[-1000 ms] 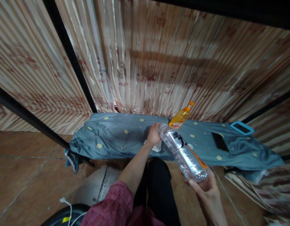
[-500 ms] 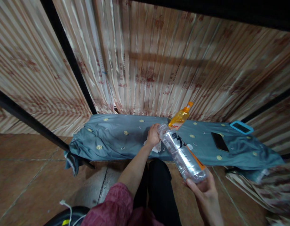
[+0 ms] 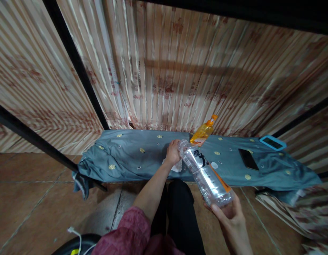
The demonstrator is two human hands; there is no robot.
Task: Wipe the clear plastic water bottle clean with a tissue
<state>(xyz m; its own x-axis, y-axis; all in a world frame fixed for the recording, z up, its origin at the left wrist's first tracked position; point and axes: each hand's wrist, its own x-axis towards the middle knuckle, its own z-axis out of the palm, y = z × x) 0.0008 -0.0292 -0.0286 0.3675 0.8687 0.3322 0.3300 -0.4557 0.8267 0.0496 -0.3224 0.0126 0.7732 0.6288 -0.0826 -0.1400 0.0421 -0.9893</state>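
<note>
Bottle (image 3: 205, 173), clear plastic and silver-labelled, slants over the front of the cloth-covered bench (image 3: 126, 159), base cupped in the curled right hand (image 3: 233, 216), neck held by the left hand (image 3: 173, 151), whose fingertips are hidden. Compared with a second ago, the base has swung slightly leftward while the left hand stays at the neck. An orange pump bottle (image 3: 202, 134) stands just behind, white crumpled paper (image 3: 177, 167) lies partly hidden beside the left hand, a dark phone (image 3: 248, 159) and a blue-framed device (image 3: 272, 142) rest to the right, and the bottle and left forearm (image 3: 154, 189) block part of the bench.
</note>
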